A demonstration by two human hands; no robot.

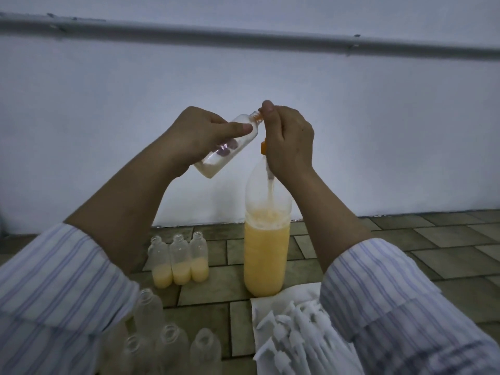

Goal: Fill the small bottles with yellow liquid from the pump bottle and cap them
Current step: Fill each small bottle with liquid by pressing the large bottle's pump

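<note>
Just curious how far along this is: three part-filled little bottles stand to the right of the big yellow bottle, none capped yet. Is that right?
Not quite. The head view shows the three part-filled bottles standing to the left of the big bottle, not the right. The rest holds: all three have open necks, no caps.

Scene was dim, bluish; corners darkened. Wall pipe [243,33] bowed from wide-angle distortion. Sleeves [54,288] at bottom edge looked soft, blurred.
</note>
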